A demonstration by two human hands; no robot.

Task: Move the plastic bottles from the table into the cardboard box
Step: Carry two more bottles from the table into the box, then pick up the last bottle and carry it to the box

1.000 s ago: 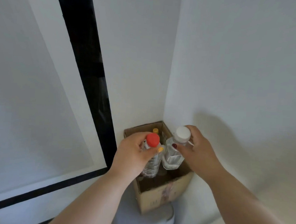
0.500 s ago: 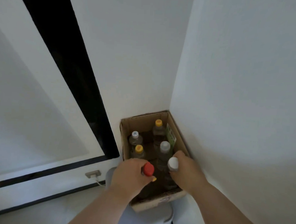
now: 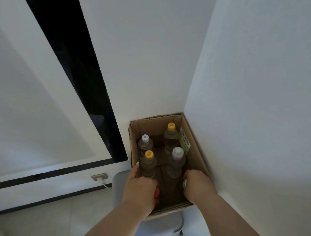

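Nearest, both hands are down inside the brown cardboard box point(image 3: 194, 137): the left hand point(image 3: 139, 191) grasps a red-capped clear plastic bottle point(image 3: 156, 193), the right hand point(image 3: 196, 186) a white-capped one point(image 3: 184, 184). Neither looks let go yet. Beyond them four capped bottles point(image 3: 176, 161) stand upright inside. The table isn't visible, so what remains is unknown.

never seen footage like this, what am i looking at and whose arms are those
The view comes from a camera worn on a person's head, looking down at their own bare arms. A cardboard box sits in a wall corner on a grey seat. Four plastic bottles stand upright inside it. The left hand lowers a red-capped bottle into the near end; the right hand lowers a white-capped bottle beside it. Both bottles are mostly hidden by the hands.
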